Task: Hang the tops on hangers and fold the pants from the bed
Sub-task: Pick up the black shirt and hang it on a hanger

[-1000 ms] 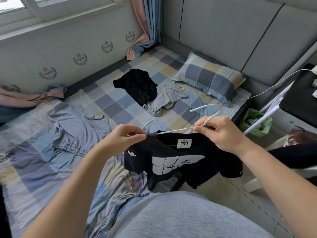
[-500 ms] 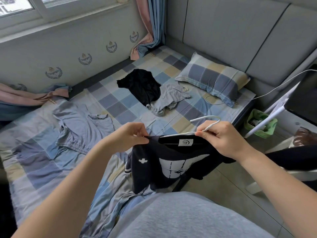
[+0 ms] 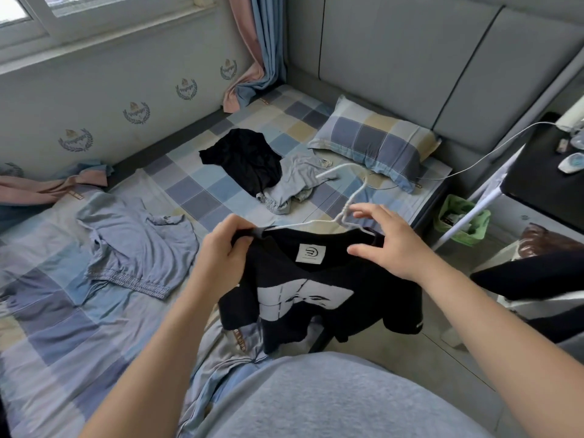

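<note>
A black T-shirt (image 3: 319,295) with a white print hangs in front of me on a white wire hanger (image 3: 344,213), whose hook points up toward the pillow. My left hand (image 3: 226,248) grips the shirt's left shoulder at the collar. My right hand (image 3: 384,240) lies on the right shoulder with fingers spread, the thumb under the fabric and the fingertips touching the hanger neck. On the checked bed (image 3: 196,191) lie blue-grey pants (image 3: 136,245), a crumpled black garment (image 3: 246,159) and a grey garment (image 3: 294,184).
A checked pillow (image 3: 376,143) sits at the grey headboard. A green basket (image 3: 463,221) stands on the floor beside the bed, next to a black-topped table (image 3: 546,178) with a white cable. Pink and blue curtains (image 3: 256,49) hang in the corner.
My right hand has let go of its pinch on the hanger neck and spread its fingers over the shirt's right shoulder. The hanger hook has swung upward. The shirt hangs wider.
</note>
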Demonstrator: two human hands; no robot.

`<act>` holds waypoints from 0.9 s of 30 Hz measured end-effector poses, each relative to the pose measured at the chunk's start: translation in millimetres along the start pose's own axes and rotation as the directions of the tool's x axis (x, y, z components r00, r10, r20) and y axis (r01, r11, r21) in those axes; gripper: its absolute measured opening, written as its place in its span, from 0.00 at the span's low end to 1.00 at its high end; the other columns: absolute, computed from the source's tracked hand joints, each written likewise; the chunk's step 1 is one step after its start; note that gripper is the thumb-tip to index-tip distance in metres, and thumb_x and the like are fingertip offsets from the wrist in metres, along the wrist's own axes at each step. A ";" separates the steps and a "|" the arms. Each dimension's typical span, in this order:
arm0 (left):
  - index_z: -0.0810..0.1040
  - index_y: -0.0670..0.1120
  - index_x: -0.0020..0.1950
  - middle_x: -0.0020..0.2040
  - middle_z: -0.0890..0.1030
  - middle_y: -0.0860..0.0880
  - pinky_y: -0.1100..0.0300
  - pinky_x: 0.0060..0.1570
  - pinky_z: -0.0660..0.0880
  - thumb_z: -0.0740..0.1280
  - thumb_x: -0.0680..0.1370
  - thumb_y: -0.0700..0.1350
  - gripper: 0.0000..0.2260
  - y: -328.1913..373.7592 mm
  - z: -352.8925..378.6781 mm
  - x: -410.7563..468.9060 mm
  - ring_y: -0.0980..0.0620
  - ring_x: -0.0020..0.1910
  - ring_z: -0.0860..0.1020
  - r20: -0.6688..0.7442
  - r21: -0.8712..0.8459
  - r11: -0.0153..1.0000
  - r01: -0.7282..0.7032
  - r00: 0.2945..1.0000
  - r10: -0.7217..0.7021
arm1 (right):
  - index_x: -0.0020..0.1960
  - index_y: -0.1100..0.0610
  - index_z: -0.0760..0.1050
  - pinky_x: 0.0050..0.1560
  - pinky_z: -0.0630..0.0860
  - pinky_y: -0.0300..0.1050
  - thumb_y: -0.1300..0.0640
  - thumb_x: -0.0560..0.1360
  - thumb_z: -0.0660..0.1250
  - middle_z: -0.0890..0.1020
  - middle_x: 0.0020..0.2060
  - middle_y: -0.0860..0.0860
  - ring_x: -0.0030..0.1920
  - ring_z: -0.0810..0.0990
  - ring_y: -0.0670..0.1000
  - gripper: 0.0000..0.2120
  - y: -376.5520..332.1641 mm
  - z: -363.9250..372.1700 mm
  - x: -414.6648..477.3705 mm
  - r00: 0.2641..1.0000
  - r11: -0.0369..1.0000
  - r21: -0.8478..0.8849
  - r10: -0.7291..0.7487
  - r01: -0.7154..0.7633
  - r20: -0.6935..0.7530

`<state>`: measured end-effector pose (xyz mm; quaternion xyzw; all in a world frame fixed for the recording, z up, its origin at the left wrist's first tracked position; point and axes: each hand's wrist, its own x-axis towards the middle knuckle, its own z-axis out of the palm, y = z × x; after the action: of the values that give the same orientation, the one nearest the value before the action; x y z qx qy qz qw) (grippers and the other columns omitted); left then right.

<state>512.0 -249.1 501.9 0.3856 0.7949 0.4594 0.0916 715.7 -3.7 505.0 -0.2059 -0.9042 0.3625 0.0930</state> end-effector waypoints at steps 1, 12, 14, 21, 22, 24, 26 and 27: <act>0.75 0.60 0.45 0.45 0.80 0.65 0.72 0.45 0.70 0.64 0.77 0.31 0.21 -2.8 -6.9 2.2 0.65 0.46 0.78 -0.016 -0.007 1.000 -0.009 1.000 0.009 | 0.63 0.34 0.71 0.62 0.69 0.44 0.48 0.71 0.77 0.79 0.57 0.38 0.61 0.76 0.42 0.26 10.0 -4.7 -3.1 0.991 0.995 0.001 0.102 -0.102 0.088; 0.79 0.64 0.45 0.41 0.81 0.60 0.68 0.42 0.72 0.69 0.79 0.42 0.14 -23.5 -58.2 11.0 0.62 0.41 0.78 0.030 0.021 0.999 0.027 0.999 -0.028 | 0.33 0.39 0.78 0.34 0.68 0.42 0.51 0.76 0.72 0.79 0.27 0.39 0.29 0.76 0.37 0.15 47.8 -10.9 -10.5 0.933 0.931 0.049 0.360 -0.361 0.021; 0.80 0.65 0.42 0.38 0.81 0.61 0.72 0.40 0.70 0.70 0.79 0.41 0.17 -26.9 -59.5 8.3 0.63 0.38 0.77 -0.008 -0.001 0.999 0.035 0.999 -0.035 | 0.34 0.41 0.79 0.34 0.68 0.43 0.50 0.75 0.74 0.79 0.26 0.40 0.28 0.76 0.37 0.11 46.3 -12.6 -8.3 0.931 0.929 0.070 0.365 -0.363 -0.012; 0.81 0.66 0.41 0.40 0.82 0.60 0.74 0.42 0.71 0.71 0.78 0.37 0.21 -38.7 -69.3 3.6 0.64 0.40 0.78 -0.063 -0.039 0.996 0.075 0.995 -0.078 | 0.39 0.45 0.85 0.38 0.76 0.31 0.66 0.74 0.74 0.86 0.34 0.46 0.36 0.83 0.41 0.16 35.5 -35.9 -1.4 0.952 0.884 0.366 0.306 -0.289 0.013; 0.81 0.66 0.41 0.41 0.82 0.60 0.74 0.43 0.71 0.71 0.78 0.38 0.20 -38.2 -68.5 3.8 0.63 0.41 0.78 -0.064 -0.013 0.997 0.080 0.995 -0.080 | 0.39 0.45 0.85 0.39 0.76 0.31 0.66 0.74 0.73 0.85 0.34 0.46 0.36 0.83 0.41 0.16 33.5 -37.0 -0.6 0.955 0.877 0.401 0.297 -0.265 -0.016; 0.80 0.65 0.42 0.43 0.82 0.63 0.75 0.45 0.70 0.72 0.78 0.40 0.17 -36.4 -63.1 4.3 0.64 0.44 0.78 -0.092 0.065 0.995 0.081 0.993 -0.075 | 0.40 0.46 0.85 0.40 0.77 0.32 0.66 0.74 0.73 0.85 0.35 0.45 0.37 0.82 0.42 0.15 26.9 -36.1 0.4 0.962 0.860 0.474 0.260 -0.191 -0.085; 0.79 0.64 0.43 0.43 0.81 0.64 0.70 0.46 0.72 0.71 0.78 0.42 0.14 -35.0 -56.6 5.1 0.63 0.44 0.78 -0.170 0.081 0.992 0.100 0.982 -0.085 | 0.41 0.48 0.84 0.40 0.76 0.32 0.66 0.74 0.73 0.84 0.35 0.46 0.37 0.81 0.42 0.13 19.8 -34.4 0.3 0.975 0.854 0.511 0.188 -0.104 -0.116; 0.80 0.63 0.43 0.42 0.81 0.64 0.66 0.46 0.73 0.71 0.78 0.43 0.13 -34.3 -54.5 5.6 0.62 0.44 0.79 -0.201 0.043 0.992 0.123 0.973 -0.112 | 0.42 0.49 0.84 0.40 0.76 0.32 0.66 0.74 0.73 0.83 0.35 0.46 0.37 0.81 0.43 0.12 16.8 -34.6 -0.9 0.982 0.857 0.509 0.151 -0.073 -0.113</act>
<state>462.8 -290.7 506.2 0.2929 0.8337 0.4672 0.0285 732.6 28.2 518.3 -0.2536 -0.7553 0.5738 0.1895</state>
